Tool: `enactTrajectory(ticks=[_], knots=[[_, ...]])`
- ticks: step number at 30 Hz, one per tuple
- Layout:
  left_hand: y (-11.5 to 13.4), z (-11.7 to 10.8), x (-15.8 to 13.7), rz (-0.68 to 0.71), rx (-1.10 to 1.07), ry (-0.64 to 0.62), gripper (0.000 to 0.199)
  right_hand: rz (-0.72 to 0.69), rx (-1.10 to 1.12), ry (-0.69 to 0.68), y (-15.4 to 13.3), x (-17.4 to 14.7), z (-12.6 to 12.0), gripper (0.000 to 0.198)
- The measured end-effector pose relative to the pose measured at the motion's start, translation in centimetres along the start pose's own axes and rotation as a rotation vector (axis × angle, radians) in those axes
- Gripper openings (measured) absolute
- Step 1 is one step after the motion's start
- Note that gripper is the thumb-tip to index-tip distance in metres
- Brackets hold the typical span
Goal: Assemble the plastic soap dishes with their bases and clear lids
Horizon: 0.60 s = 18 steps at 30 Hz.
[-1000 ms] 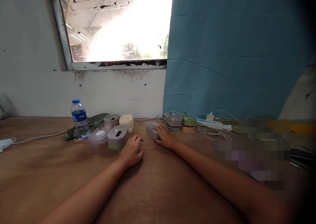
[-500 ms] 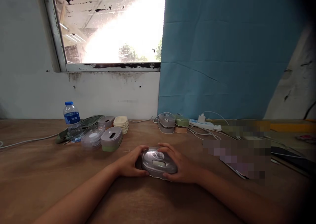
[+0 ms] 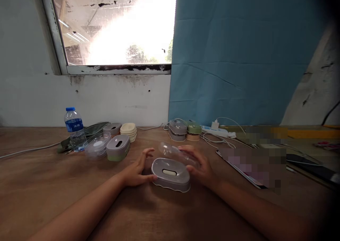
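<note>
A grey oval box (image 3: 171,181) with a slot in its top and a wavy lower rim stands on the table in front of me. Between my right hand's (image 3: 200,165) fingers and thumb is a clear plastic cover (image 3: 176,152), tilted and raised above the box's far side, slightly blurred. My left hand (image 3: 139,172) is at the box's left end, thumb near or touching its side, the other fingers spread apart and off it. Something pale shows inside the slot.
Clear plastic covers (image 3: 97,145), a grey-and-green box (image 3: 118,148), stacked cream pieces (image 3: 128,131) and a water bottle (image 3: 75,129) stand back left. Grey (image 3: 177,129) and green boxes (image 3: 193,130) stand at the back, near a power strip (image 3: 217,132) and cables.
The clear cover has come off the grey box, lifted up and back by my right hand. My left hand's fingers have opened away from the box.
</note>
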<state>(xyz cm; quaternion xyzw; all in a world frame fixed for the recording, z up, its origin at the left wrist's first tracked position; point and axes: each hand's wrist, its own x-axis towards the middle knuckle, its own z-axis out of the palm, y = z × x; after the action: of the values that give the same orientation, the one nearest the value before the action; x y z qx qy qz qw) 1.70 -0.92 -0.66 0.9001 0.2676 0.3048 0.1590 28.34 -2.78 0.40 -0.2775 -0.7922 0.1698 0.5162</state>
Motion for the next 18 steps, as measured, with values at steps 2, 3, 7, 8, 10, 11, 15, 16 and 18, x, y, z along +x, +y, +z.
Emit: enactTrajectory(ticks=[2,3,7,8,10,11,15,16,18], knots=[[-0.1,0.0,0.0,0.112,0.183,0.183,0.069,0.13,0.249,0.076,0.1,0.0,-0.2,0.053],[-0.1,0.0,0.0,0.184,0.284,0.266,0.065,0.192,0.372,0.105,0.1,0.1,-0.3,0.054],[0.6,0.1,0.0,0.434,0.636,0.391,0.054,0.426,0.605,0.216,0.2,0.8,0.0,0.047],[0.8,0.1,0.0,0.471,0.702,0.384,0.052,0.48,0.602,0.239,0.3,1.0,0.1,0.043],[1.3,0.2,0.0,0.518,0.811,0.342,0.049,0.552,0.568,0.26,0.4,1.4,0.4,0.037],[1.5,0.2,0.1,0.526,0.854,0.316,0.048,0.566,0.551,0.263,0.5,1.5,0.5,0.036],[1.8,0.1,0.3,0.494,0.933,0.245,0.043,0.573,0.527,0.2,0.7,1.4,0.5,0.038],[1.7,0.1,0.4,0.485,0.931,0.232,0.042,0.566,0.534,0.171,0.7,1.4,0.5,0.038],[1.6,-0.1,0.4,0.482,0.915,0.2,0.038,0.55,0.567,0.112,0.6,1.2,0.5,0.037]])
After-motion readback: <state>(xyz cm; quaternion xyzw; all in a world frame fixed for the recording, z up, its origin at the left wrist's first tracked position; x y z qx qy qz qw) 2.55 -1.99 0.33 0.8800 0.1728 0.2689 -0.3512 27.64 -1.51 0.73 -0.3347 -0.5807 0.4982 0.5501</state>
